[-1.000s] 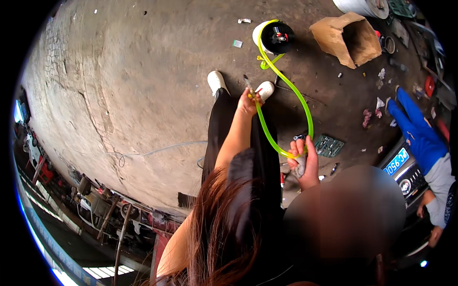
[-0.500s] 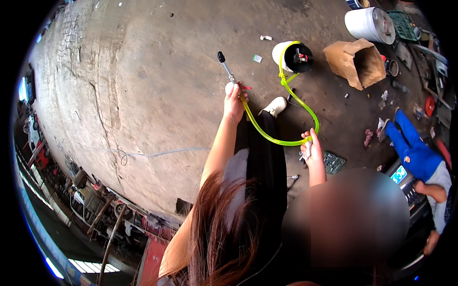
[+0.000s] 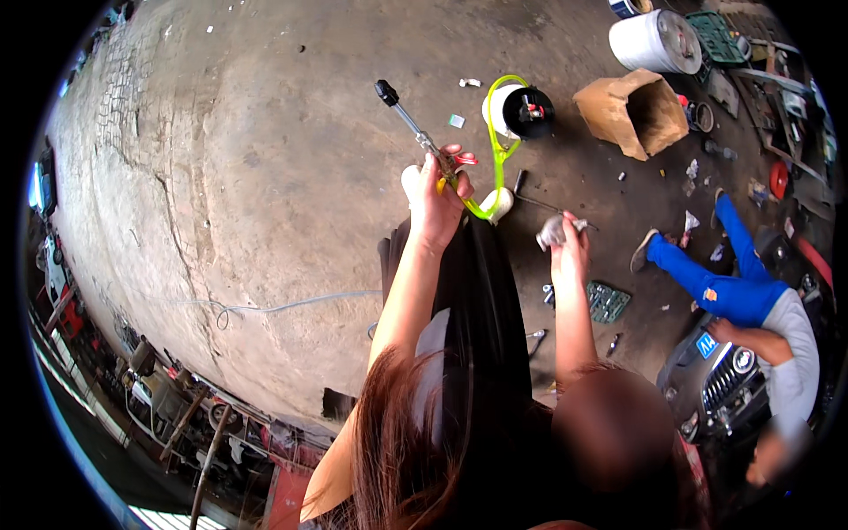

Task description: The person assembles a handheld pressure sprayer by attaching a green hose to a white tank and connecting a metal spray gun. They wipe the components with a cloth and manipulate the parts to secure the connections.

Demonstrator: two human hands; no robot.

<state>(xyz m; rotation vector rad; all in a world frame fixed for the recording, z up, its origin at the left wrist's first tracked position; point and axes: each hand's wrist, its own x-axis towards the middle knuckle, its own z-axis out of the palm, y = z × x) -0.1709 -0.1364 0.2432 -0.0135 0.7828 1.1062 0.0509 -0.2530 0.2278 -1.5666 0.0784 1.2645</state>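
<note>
Fingers wrapped round its grip, my left hand (image 3: 435, 208) holds a spray wand (image 3: 408, 119) pointing up and away to the left. The wand has a black nozzle, a metal tube and a red lever by the fingers. From its grip a yellow-green hose (image 3: 498, 172) curves up to a white bucket (image 3: 496, 108) with a dark top and red fitting. My right hand (image 3: 571, 258) is closed on a crumpled whitish rag (image 3: 553, 232), apart from the hose. Some of its fingers are hidden.
Right of the bucket lies a brown paper sack (image 3: 609, 110), with a white drum (image 3: 649, 42) behind it. A green tool case (image 3: 608, 300) and loose tools lie right of my legs. A person in blue trousers (image 3: 746, 300) leans at a dark vehicle (image 3: 702, 375).
My right hand has come off the hose and keeps the rag. The hose's wide loop is now bunched nearer my left hand. The person at right has shifted their legs.
</note>
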